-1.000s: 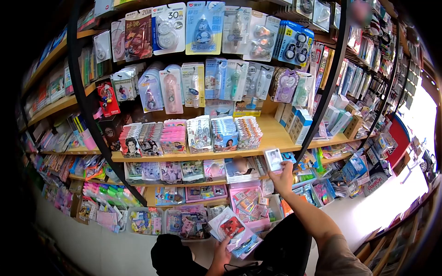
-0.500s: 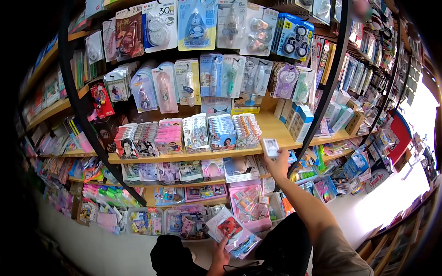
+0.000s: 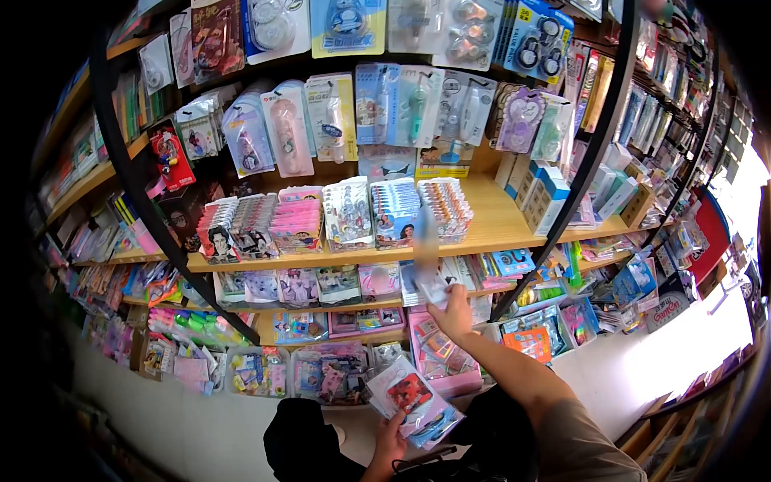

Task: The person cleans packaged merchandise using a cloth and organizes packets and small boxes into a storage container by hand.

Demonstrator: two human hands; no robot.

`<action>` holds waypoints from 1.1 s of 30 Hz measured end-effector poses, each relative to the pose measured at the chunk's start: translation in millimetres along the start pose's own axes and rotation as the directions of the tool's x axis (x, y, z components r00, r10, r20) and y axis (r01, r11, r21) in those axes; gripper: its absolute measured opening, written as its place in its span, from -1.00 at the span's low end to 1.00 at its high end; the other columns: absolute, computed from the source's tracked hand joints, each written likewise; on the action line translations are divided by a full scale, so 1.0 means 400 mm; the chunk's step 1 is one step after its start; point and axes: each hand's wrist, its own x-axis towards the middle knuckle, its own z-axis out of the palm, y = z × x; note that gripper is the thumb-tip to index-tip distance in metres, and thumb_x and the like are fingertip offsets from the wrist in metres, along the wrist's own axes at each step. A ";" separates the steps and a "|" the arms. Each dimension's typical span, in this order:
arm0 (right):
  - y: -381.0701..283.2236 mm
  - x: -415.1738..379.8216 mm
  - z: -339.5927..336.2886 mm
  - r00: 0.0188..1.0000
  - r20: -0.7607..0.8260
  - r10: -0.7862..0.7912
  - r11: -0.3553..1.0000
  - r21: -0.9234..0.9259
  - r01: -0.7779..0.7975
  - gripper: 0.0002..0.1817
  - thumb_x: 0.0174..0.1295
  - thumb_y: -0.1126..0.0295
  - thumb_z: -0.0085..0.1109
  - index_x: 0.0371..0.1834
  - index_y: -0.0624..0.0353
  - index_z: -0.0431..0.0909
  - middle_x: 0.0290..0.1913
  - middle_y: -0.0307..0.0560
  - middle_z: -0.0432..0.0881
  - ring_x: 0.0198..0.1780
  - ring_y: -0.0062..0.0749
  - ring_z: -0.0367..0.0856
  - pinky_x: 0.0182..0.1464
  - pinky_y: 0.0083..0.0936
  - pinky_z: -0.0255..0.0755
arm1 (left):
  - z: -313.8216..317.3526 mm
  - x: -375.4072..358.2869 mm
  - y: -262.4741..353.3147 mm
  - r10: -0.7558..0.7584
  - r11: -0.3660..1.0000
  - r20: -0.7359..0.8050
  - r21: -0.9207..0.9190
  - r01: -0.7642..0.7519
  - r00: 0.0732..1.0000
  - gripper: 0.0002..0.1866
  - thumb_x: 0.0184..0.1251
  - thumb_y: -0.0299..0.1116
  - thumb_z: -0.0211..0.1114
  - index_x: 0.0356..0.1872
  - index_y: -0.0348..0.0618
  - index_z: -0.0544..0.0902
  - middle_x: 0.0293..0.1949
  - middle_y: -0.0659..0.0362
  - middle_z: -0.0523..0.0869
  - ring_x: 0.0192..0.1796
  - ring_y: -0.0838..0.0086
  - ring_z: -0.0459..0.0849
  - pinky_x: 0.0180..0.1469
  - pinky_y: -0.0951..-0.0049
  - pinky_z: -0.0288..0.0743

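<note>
My left hand (image 3: 390, 440) is closed on a few flat plastic-wrapped packets (image 3: 414, 402), the top one white with a red picture. Near the edge of the lower shelf, my right hand (image 3: 452, 312) has its fingers closed on a small whitish card pack (image 3: 434, 291), partly blurred. Behind and above it, a wooden shelf (image 3: 498, 213) bears rows of upright small packs (image 3: 395, 217). Below my right hand is a pink bin (image 3: 450, 383) holding small packets.
Blister packs (image 3: 287, 132) hang in rows above the wooden shelf. Black uprights (image 3: 590, 145) stand left and right of it. Boxes (image 3: 544, 197) stand at its right end, and a clear bin (image 3: 257, 371) of packets sits on the floor.
My right hand has moved left and down with the small card pack, from the wooden shelf's right part to the lower shelf. My left hand still holds the packets. The view has shifted slightly.
</note>
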 end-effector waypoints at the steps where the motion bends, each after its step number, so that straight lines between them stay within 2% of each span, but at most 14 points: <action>1: -0.004 0.023 0.024 1.000 0.003 -0.001 1.000 -0.006 0.001 -0.43 -0.19 0.24 0.34 -0.19 0.24 0.23 -0.19 0.11 0.36 -0.22 0.06 0.44 -0.25 -0.17 0.37 | -0.002 0.000 0.001 0.016 1.000 -0.005 0.004 -0.016 1.000 -0.59 0.11 -0.51 0.25 0.02 -0.23 0.41 -0.09 0.14 0.57 -0.09 0.39 0.59 -0.03 0.38 0.49; 6: -0.017 0.108 0.121 0.998 0.014 0.055 0.998 -0.034 -0.055 -0.41 -0.22 0.22 0.36 -0.20 0.24 0.23 -0.19 0.13 0.35 -0.26 0.07 0.45 -0.29 -0.14 0.37 | 0.002 -0.004 0.022 0.051 0.999 -0.034 0.009 -0.051 0.998 -0.59 0.12 -0.51 0.24 0.02 -0.24 0.40 -0.09 0.13 0.57 -0.10 0.39 0.59 -0.04 0.38 0.50; 7: -0.018 0.121 0.135 0.993 0.048 0.109 0.994 -0.029 -0.108 -0.41 -0.23 0.21 0.37 -0.20 0.23 0.23 -0.18 0.11 0.35 -0.21 0.05 0.43 -0.24 -0.15 0.36 | -0.001 -0.002 0.022 0.054 0.999 -0.043 0.006 -0.053 0.998 -0.59 0.12 -0.51 0.23 0.03 -0.24 0.39 -0.09 0.12 0.57 -0.10 0.39 0.60 -0.03 0.38 0.50; 11: -0.009 0.146 0.184 0.997 -0.011 0.082 0.996 -0.027 -0.082 -0.39 -0.22 0.22 0.36 -0.17 0.25 0.24 -0.14 0.07 0.35 -0.06 0.02 0.38 -0.10 -0.13 0.29 | -0.010 -0.002 0.024 0.033 0.999 -0.048 -0.012 -0.034 0.998 -0.58 0.13 -0.51 0.22 0.05 -0.25 0.37 -0.09 0.10 0.57 -0.09 0.37 0.60 -0.02 0.36 0.50; 14: -0.006 0.152 0.202 0.997 -0.025 0.072 0.996 -0.054 -0.073 -0.36 -0.22 0.22 0.36 -0.12 0.27 0.24 -0.12 0.10 0.35 -0.05 0.01 0.38 -0.07 -0.15 0.29 | 0.000 -0.010 0.031 -0.002 1.000 -0.038 -0.016 0.001 0.999 -0.58 0.14 -0.50 0.21 0.06 -0.26 0.36 -0.07 0.09 0.56 -0.08 0.35 0.59 -0.02 0.34 0.50; 18: 0.005 0.158 0.226 0.997 -0.025 0.070 0.993 -0.097 -0.072 -0.26 -0.23 0.20 0.38 -0.02 0.34 0.22 -0.03 0.19 0.35 0.05 0.08 0.34 0.05 -0.15 0.26 | 0.008 -0.011 0.036 -0.018 1.000 -0.035 -0.024 0.017 0.999 -0.57 0.14 -0.50 0.20 0.07 -0.26 0.36 -0.06 0.09 0.56 -0.07 0.32 0.59 -0.02 0.31 0.50; 21: 0.002 0.170 0.232 0.996 -0.047 0.081 0.997 -0.003 -0.081 -0.21 -0.22 0.19 0.39 0.04 0.39 0.19 0.01 0.28 0.35 0.13 0.16 0.26 0.15 -0.10 0.18 | 0.021 -0.014 0.039 -0.020 1.000 -0.042 -0.009 0.019 0.999 -0.57 0.15 -0.50 0.20 0.07 -0.27 0.36 -0.06 0.08 0.55 -0.08 0.31 0.59 -0.01 0.30 0.50; 24: 0.076 0.167 0.272 0.989 -0.064 -0.130 0.987 -0.103 0.123 -0.26 -0.13 0.27 0.35 0.08 0.36 0.17 -0.01 0.29 0.35 0.01 0.16 0.35 0.03 -0.17 0.27 | -0.020 -0.001 0.016 -0.010 1.000 -0.075 -0.011 0.009 0.997 -0.58 0.14 -0.50 0.20 0.06 -0.28 0.36 -0.07 0.08 0.55 -0.08 0.30 0.59 -0.01 0.28 0.50; 25: 0.071 0.162 0.257 0.977 -0.056 -0.204 0.974 -0.115 0.196 -0.34 -0.09 0.31 0.33 0.04 0.35 0.21 -0.05 0.29 0.37 -0.01 0.18 0.35 0.03 -0.17 0.27 | -0.018 -0.002 0.015 -0.020 1.000 -0.081 -0.009 0.019 0.997 -0.57 0.14 -0.50 0.21 0.06 -0.28 0.36 -0.07 0.08 0.56 -0.08 0.31 0.59 -0.01 0.28 0.50; 28: 0.043 0.120 0.191 0.979 0.001 -0.204 0.978 0.032 0.204 -0.39 -0.09 0.28 0.31 -0.05 0.41 0.25 -0.01 0.35 0.34 0.11 0.26 0.23 0.19 -0.09 0.10 | -0.001 0.001 0.028 -0.019 1.000 -0.077 0.006 0.020 0.997 -0.57 0.13 -0.49 0.21 0.06 -0.28 0.37 -0.07 0.07 0.56 -0.08 0.32 0.59 -0.02 0.28 0.50; 29: 0.031 0.093 0.152 0.978 0.073 -0.195 0.977 0.102 0.187 -0.51 -0.02 0.32 0.25 -0.12 0.38 0.28 -0.04 0.31 0.36 0.04 0.17 0.31 0.09 -0.13 0.21 | 0.010 0.001 0.033 -0.002 1.000 -0.069 0.017 0.003 0.998 -0.57 0.13 -0.49 0.22 0.06 -0.28 0.37 -0.07 0.07 0.56 -0.08 0.32 0.59 -0.02 0.28 0.50; 31: 0.027 -0.001 0.088 0.959 0.226 -0.172 0.980 0.142 0.142 -0.55 0.10 0.31 0.19 -0.04 0.32 0.26 -0.18 0.17 0.43 -0.19 -0.05 0.45 -0.18 -0.29 0.36 | 0.012 0.004 0.032 0.026 0.999 -0.057 0.025 -0.025 0.998 -0.58 0.14 -0.49 0.20 0.06 -0.27 0.37 -0.07 0.08 0.56 -0.08 0.32 0.58 -0.01 0.30 0.49; 32: 0.027 -0.042 0.050 0.886 0.463 -0.032 0.988 0.150 -0.043 -0.60 0.16 0.25 0.13 -0.07 0.29 0.29 -0.20 0.09 0.44 -0.22 -0.19 0.46 -0.21 -0.36 0.36 | 0.008 0.010 0.029 0.025 0.999 -0.064 0.025 -0.023 0.998 -0.58 0.15 -0.48 0.20 0.06 -0.27 0.37 -0.07 0.08 0.56 -0.08 0.32 0.58 -0.01 0.31 0.49; 33: 0.034 -0.090 0.019 0.736 0.671 0.093 0.968 0.112 -0.225 -0.63 0.23 0.18 0.07 -0.11 0.26 0.31 -0.22 0.01 0.45 -0.26 -0.34 0.46 -0.24 -0.43 0.37 | 0.003 0.014 0.025 0.023 0.999 -0.073 0.025 -0.021 0.997 -0.59 0.15 -0.48 0.19 0.06 -0.27 0.37 -0.06 0.09 0.56 -0.08 0.33 0.58 0.00 0.31 0.49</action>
